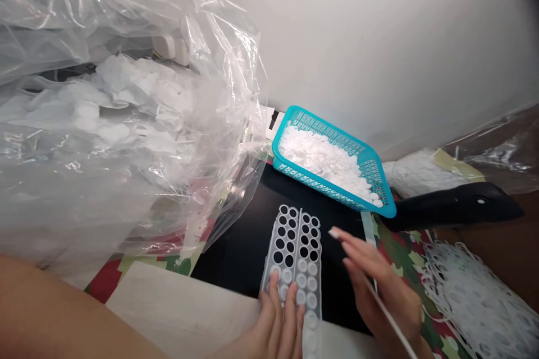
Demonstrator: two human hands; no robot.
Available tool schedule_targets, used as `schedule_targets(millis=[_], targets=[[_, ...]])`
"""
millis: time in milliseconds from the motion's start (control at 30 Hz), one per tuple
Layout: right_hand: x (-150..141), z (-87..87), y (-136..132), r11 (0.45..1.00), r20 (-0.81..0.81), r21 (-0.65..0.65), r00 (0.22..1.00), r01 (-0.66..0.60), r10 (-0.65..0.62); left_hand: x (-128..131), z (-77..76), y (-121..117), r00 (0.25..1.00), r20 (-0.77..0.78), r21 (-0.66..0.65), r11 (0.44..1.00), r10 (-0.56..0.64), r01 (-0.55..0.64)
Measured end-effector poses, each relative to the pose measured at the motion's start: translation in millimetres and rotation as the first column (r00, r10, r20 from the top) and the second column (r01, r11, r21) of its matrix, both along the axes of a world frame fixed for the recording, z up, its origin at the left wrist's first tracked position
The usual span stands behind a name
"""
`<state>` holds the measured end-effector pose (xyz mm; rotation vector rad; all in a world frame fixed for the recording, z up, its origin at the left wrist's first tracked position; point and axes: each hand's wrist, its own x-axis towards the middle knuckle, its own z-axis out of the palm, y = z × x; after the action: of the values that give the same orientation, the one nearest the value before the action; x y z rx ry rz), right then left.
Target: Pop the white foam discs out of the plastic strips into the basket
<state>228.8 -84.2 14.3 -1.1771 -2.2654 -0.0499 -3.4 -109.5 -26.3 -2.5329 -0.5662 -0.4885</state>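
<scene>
When we check the left hand [275,322]: fingers together, resting flat on a perforated plastic strip [290,241], not clamped.
Right hand [381,291]: we find fingers slightly apart, curled around a thin white rod [389,317].
Strip position: we record it on a black board [248,247], lower holes filled with white discs [301,280].
Surroundings: we note a teal basket [337,182] of discs just beyond the strip, and a clear plastic bag [126,67] to the left.

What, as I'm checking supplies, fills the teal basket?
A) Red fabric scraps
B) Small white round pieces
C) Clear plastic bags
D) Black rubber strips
B: the teal plastic basket is heaped with small white round pieces.
</scene>
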Motion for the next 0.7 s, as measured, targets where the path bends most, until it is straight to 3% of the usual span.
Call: schedule_targets(millis=[67, 133, 367, 700], targets=[[3, -1.7, -2, 0.969, 0.09, -0.165, 0.975, -0.185, 0.201, -1, -0.6, 2, 1.0, 0.007, 0.022, 1.0, -0.006, 0.006], [4, -4.8, -5, 0.93, 0.141, -0.25, 0.941, -0.268, 0.309, -2, -0.6, 3, 1.0, -0.006, 0.05, 0.999, -0.015, 0.015], [6, -5.1, -13, 0.902, 0.15, -0.316, 0.924, -0.293, 0.352, -2, 3.2, 7, 1.0, -0.024, -0.041, 0.999, 0.018, -0.019], [3, 1.9, -9, 0.905, 0.173, -0.31, 0.918, -0.293, 0.356, -1, -0.5, 7, 0.999, -0.034, -0.038, 0.999, -0.015, 0.014]])
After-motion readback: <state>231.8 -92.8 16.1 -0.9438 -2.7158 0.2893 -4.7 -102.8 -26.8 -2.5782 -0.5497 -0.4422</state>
